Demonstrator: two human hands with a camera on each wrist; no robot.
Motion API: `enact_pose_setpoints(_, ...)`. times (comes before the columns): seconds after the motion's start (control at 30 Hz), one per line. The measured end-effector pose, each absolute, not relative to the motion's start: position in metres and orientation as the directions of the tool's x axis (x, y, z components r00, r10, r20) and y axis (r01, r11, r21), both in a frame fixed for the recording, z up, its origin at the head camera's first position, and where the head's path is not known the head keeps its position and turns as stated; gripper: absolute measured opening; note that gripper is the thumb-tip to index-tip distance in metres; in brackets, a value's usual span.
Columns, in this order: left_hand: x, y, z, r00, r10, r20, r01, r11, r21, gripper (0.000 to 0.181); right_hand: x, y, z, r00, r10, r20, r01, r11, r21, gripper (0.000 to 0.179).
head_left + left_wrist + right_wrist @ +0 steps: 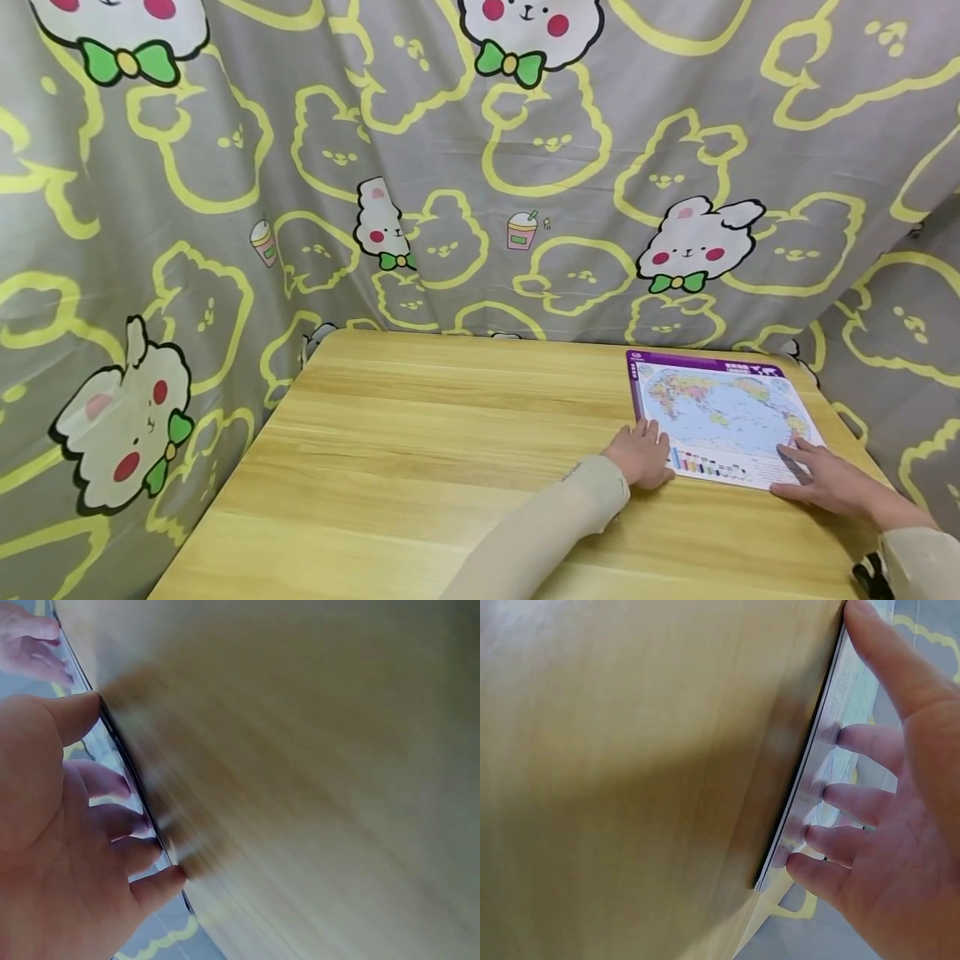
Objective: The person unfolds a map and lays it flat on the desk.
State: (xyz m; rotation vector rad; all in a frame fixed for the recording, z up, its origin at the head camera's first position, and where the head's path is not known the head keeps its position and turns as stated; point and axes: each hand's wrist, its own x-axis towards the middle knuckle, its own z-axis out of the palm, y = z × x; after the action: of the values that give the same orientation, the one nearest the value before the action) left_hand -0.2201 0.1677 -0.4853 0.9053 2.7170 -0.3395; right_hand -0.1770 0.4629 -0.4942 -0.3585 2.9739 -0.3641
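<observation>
A flat world map board (720,417) with a purple top border lies on the right part of the table. My left hand (639,454) is at its lower left corner, fingertips on the surface. At the lower right corner, my right hand (828,481) touches the board with spread fingers. In the left wrist view, the left thumb and little finger of my hand (67,825) reach the board's dark edge. The right wrist view has the fingertips of my hand (885,817) on the board's top, with the thumb at its near edge.
The wooden table (420,450) extends to the left of the board. A grey curtain (450,250) with cartoon rabbits and yellow outlines hangs behind the table and along its sides. A small black-and-white item (872,575) shows by the right sleeve.
</observation>
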Motion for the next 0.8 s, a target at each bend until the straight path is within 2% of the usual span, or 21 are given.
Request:
enact_pose_setpoints(0.57,-0.221,0.152,-0.477,-0.752,0.548,-0.368,0.638,0.744,-0.196,0.061,-0.173,0.448,-0.497,-0.958,-0.269,-0.094,-0.233,0.930,-0.284,0.078)
enact_pose_setpoints(0.8,-0.222,0.138,-0.475,-0.746,0.557,-0.365,0.647,0.736,-0.199,0.061,-0.171,0.433,-0.495,-0.956,-0.283,-0.082,-0.256,0.935,-0.243,0.076)
